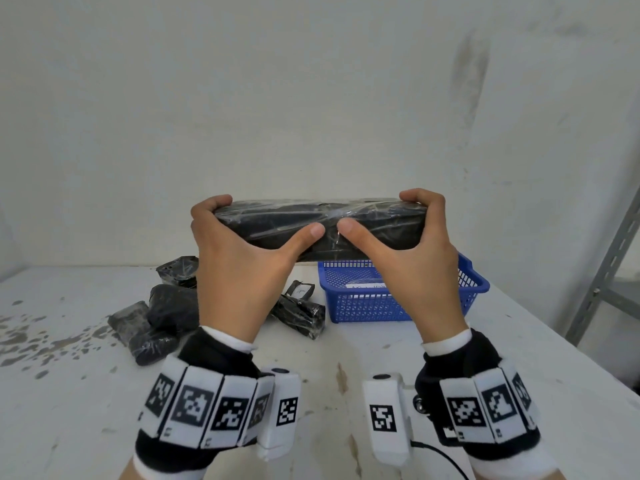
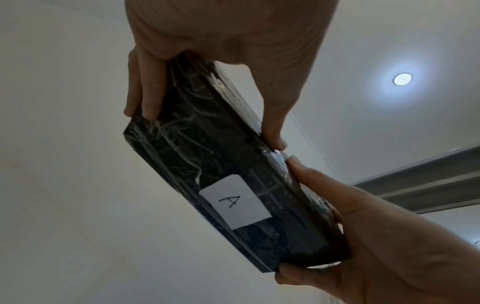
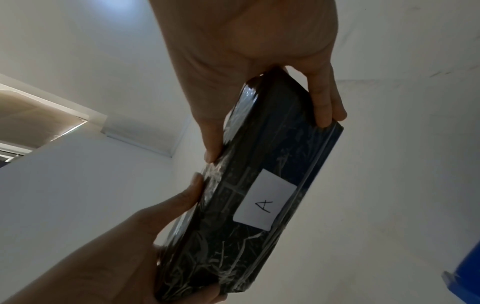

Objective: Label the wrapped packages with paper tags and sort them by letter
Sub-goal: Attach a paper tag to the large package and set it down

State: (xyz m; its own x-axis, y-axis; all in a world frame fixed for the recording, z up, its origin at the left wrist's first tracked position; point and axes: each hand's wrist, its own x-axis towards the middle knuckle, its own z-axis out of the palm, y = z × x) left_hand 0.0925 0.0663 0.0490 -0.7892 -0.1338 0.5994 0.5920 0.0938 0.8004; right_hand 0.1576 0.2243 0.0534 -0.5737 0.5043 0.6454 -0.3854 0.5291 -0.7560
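Head: left hand and right hand clamp package at its ends, thumbs nearly touching mid-face, above basket; wrists: tag "A" on far face between the fingers, slick film could slip.

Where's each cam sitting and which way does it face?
Head: on the head, looking forward and down at the table; both hands and wristbands show, left hand, right hand, gripping the long package above the blue basket.
Left wrist: below the left hand, facing up at the ceiling; both hands show.
Right wrist: below the right hand, facing up likewise; both hands show.
Shared: both wrist views catch the package's underside with the A tag.
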